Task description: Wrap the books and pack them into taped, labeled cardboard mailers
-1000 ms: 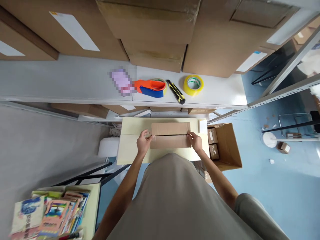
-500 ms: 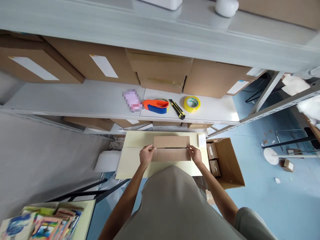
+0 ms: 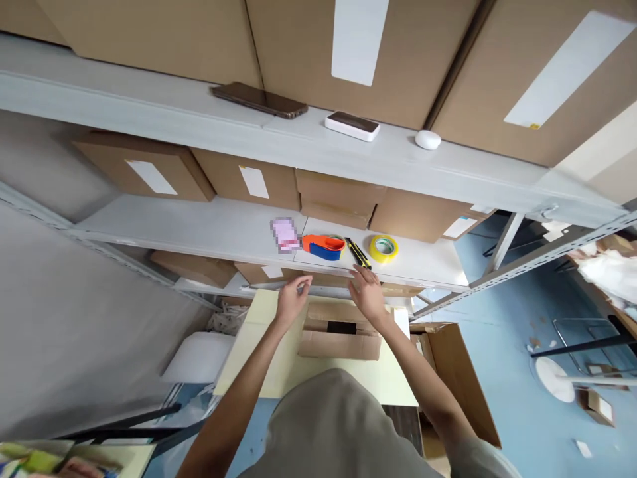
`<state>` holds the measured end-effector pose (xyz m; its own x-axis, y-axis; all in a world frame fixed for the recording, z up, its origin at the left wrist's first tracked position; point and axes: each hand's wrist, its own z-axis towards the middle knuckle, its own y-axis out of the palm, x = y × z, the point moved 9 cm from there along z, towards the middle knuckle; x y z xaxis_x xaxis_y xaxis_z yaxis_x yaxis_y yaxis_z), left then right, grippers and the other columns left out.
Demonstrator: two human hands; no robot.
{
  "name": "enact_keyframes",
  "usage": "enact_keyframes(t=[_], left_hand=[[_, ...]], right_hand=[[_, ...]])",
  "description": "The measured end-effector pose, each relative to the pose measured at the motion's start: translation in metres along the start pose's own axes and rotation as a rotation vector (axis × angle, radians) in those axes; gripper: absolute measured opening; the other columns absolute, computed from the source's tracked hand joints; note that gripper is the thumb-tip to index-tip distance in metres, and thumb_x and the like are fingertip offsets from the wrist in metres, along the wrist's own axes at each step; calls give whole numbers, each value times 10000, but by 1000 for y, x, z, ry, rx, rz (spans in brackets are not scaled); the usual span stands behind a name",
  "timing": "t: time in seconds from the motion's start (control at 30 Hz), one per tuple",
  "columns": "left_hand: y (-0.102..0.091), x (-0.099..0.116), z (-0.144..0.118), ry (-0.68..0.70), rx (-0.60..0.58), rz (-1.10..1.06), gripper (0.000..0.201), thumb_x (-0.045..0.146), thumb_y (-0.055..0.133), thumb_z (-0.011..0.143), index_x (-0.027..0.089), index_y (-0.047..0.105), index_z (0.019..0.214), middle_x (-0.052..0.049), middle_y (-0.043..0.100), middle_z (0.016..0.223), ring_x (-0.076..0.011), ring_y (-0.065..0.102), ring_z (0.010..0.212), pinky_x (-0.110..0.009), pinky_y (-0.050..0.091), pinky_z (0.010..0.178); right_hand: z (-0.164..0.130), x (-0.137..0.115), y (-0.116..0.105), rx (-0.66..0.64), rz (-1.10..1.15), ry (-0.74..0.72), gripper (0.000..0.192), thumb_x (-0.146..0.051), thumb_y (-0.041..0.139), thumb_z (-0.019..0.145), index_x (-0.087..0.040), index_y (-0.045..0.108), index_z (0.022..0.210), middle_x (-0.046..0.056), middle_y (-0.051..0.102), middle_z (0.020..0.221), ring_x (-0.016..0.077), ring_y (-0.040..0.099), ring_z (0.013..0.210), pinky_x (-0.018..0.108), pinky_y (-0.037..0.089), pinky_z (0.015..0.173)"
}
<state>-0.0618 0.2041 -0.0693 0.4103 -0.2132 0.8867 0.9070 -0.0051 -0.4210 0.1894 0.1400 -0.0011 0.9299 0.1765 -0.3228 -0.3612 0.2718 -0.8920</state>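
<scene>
A small cardboard box (image 3: 339,345) rests on the pale yellow tabletop (image 3: 263,358), its top flaps parted around a dark gap. My left hand (image 3: 292,302) hovers past its upper left corner, fingers loosely bent and apart, holding nothing. Above the box's upper right part, my right hand (image 3: 367,295) is open and stretches toward the shelf edge. Its fingertips come close to the lower end of a yellow-black utility knife (image 3: 357,252); whether they touch, I cannot tell. Beside the knife lie an orange-and-blue tape dispenser (image 3: 323,247) and a yellow roll of tape (image 3: 383,248).
Cardboard boxes (image 3: 333,199) line the grey shelves (image 3: 223,222). On the upper shelf lie a phone (image 3: 261,99), a white device with a dark top (image 3: 352,125) and a small white rounded case (image 3: 428,139). A large open carton (image 3: 462,372) stands right of the table.
Both hands have let go of the box flaps and moved up toward the shelf, the right one nearer the knife. The flaps have parted wider. The view has tilted upward.
</scene>
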Motion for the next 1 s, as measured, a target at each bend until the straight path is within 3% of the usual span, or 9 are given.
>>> enact_keyframes(t=[0.07,0.17,0.23,0.33,0.47,0.63,0.73,0.87,1.0], left_hand=[[-3,27,19,55,54,-25,292,377,640,1053,244,855,1199,-90,902,1232,-291,857,1170,-417,676,1078],[-2,55,35,117,104,-50,279,302,657,1041,231,847,1233,-109,891,1234,-291,855,1158,-431,677,1074],[1,64,39,139,128,-63,270,244,668,1012,224,844,1216,-120,876,1241,-287,851,1135,-446,673,1091],[8,59,35,97,147,-126,247,219,699,984,223,830,1193,-122,861,1230,-277,848,1098,-465,675,1110],[15,38,9,-36,194,-334,306,254,713,979,207,769,1276,-137,856,1214,-271,850,1126,-478,693,1102],[19,33,-53,-56,163,-481,311,440,760,983,218,760,1200,-126,853,1195,-271,844,1120,-458,705,1068],[23,33,-91,-105,106,-495,368,554,796,977,217,786,1125,-114,862,1142,-274,846,1072,-435,711,1037],[31,33,-120,-151,-5,-439,430,626,806,968,217,808,1098,-109,859,1115,-269,836,1027,-410,710,991],[35,40,-123,-95,-139,-382,424,612,800,985,210,819,1119,-113,826,1133,-252,815,993,-395,700,936]], right_hand=[[49,-29,1,-71,-47,-62,455,-305,557,1191,-135,666,1599,229,697,1638,346,661,1526,520,480,1338],[105,-52,20,-267,-181,-32,548,-262,577,1167,-21,552,1659,323,676,1619,368,636,1540,508,435,1340],[126,-57,36,-379,-216,24,549,-241,587,1156,11,546,1642,334,710,1567,363,653,1531,491,402,1350],[133,-56,51,-447,-228,95,486,-218,563,1163,11,577,1592,327,781,1442,348,737,1434,459,440,1299],[98,-42,49,-353,-120,215,433,-329,560,1197,-77,600,1547,279,826,1346,347,820,1249,419,574,1096],[5,-33,47,-164,559,246,399,-606,673,1098,-216,674,1181,108,841,1069,288,790,937,385,620,899],[-47,-32,54,-125,862,282,490,-696,715,1026,-229,650,1161,80,808,1057,257,744,916,389,629,901],[-85,-31,64,-132,962,338,516,-722,726,1019,-242,628,1180,64,764,1070,246,711,951,416,630,971],[-101,-23,65,-201,916,316,531,-753,689,1049,-245,615,1186,66,758,1064,250,704,953,414,630,952]])
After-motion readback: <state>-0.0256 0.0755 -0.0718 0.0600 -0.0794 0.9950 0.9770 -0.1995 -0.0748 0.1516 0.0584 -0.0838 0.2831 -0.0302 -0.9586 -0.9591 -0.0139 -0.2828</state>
